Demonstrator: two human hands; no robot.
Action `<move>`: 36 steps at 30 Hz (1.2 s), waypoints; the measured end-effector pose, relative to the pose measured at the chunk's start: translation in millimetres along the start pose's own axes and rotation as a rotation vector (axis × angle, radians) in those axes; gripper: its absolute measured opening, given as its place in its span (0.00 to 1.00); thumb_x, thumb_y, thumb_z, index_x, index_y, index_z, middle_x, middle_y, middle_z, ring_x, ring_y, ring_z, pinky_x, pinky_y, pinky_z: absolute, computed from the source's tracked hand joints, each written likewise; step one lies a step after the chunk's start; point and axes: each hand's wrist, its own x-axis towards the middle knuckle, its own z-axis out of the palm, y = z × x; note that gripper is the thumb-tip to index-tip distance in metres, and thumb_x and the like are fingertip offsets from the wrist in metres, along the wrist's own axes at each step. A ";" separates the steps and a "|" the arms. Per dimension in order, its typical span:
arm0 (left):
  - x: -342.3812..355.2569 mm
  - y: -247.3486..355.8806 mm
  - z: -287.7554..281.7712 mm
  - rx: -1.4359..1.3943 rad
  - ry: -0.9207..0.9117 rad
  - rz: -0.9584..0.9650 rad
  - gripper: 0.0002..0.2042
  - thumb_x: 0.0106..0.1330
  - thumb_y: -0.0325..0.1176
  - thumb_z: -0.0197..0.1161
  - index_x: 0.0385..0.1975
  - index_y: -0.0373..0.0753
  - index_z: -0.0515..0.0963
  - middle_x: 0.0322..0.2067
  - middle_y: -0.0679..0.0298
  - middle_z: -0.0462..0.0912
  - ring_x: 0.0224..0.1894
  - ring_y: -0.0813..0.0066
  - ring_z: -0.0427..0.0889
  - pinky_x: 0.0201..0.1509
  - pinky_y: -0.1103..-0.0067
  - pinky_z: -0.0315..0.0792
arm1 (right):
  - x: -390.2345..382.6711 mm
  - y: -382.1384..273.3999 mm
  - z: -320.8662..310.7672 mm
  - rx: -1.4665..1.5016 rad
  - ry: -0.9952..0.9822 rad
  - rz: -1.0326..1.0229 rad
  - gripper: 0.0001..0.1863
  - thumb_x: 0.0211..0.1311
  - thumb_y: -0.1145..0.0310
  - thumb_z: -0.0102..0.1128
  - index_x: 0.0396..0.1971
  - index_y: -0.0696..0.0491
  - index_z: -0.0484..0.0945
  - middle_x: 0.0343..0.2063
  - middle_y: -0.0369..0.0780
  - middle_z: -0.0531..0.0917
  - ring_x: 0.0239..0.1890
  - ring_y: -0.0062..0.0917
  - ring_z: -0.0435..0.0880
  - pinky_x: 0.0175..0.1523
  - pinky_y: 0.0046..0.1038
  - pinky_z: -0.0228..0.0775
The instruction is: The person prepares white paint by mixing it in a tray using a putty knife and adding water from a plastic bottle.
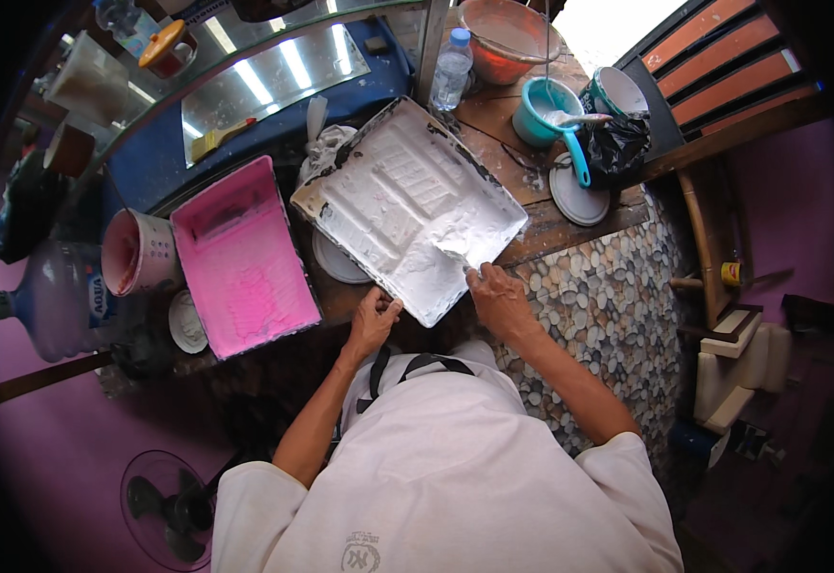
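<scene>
A paint tray (pixel 355 210) coated in white paint sits at an angle on the wooden table, with ribs across its bed. Thick white paint (pixel 450 239) is pooled at its near right end. My left hand (pixel 375 320) is closed on the tray's near edge, close to the lower corner. Over the right rim, my right hand (pixel 501 298) is closed on a small paint-covered tool (pixel 453 255) whose tip lies in the white paint. The coating hides the tool's exact kind. To the left stands a second tray with pink paint (pixel 253 277).
Left of the pink tray are a paint-stained bucket (pixel 140 250) and a large water jug (pixel 59 296). Behind the white tray stand a plastic bottle (pixel 451 72) and an orange basin (pixel 507 43). A turquoise dipper (pixel 543 110) and a round lid (pixel 579 191) are at the right.
</scene>
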 end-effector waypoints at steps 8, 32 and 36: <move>-0.5 -1.3 0.0 0.004 0.004 0.013 0.12 0.64 0.36 0.61 0.35 0.32 0.73 0.25 0.63 0.79 0.25 0.80 0.78 0.30 0.82 0.73 | -13.5 -26.8 -20.5 0.141 -0.133 -0.061 0.08 0.51 0.76 0.53 0.32 0.59 0.77 0.28 0.43 0.76 0.34 0.33 0.80 0.34 0.33 0.75; -1.8 3.2 -0.1 -0.011 0.006 -0.010 0.13 0.64 0.36 0.61 0.36 0.31 0.72 0.26 0.62 0.79 0.25 0.80 0.77 0.31 0.81 0.74 | 11.4 59.9 -23.6 0.127 -0.060 0.285 0.08 0.54 0.68 0.57 0.30 0.56 0.79 0.29 0.49 0.80 0.36 0.43 0.81 0.43 0.43 0.72; -0.6 -2.9 -0.4 -0.019 0.014 0.003 0.13 0.64 0.36 0.61 0.36 0.31 0.73 0.26 0.62 0.79 0.25 0.79 0.78 0.31 0.81 0.74 | 20.6 69.3 -29.0 0.064 0.066 0.283 0.08 0.55 0.69 0.56 0.30 0.57 0.79 0.29 0.49 0.80 0.33 0.43 0.82 0.40 0.42 0.74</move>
